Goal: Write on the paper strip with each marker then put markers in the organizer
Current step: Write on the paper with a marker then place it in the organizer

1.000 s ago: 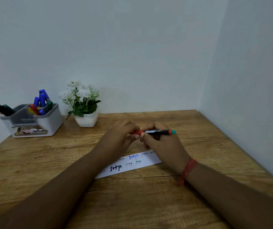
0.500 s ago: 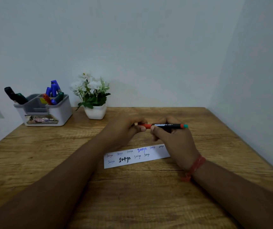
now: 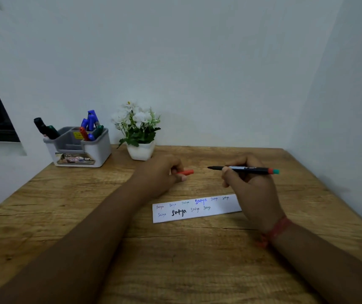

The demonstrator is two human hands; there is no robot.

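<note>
Above the paper strip [image 3: 197,208], the right hand [image 3: 248,189] grips an uncapped marker [image 3: 244,169] while the left hand [image 3: 164,174] pinches its red cap [image 3: 185,172], so writing likely comes next, then the organizer [image 3: 78,148].

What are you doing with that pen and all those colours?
A person is testing markers on a paper strip that already has words written on it. The right hand holds an uncapped black marker above the table, and the left hand holds its orange cap. Other markers stand in the grey organizer beside a potted plant.
</note>
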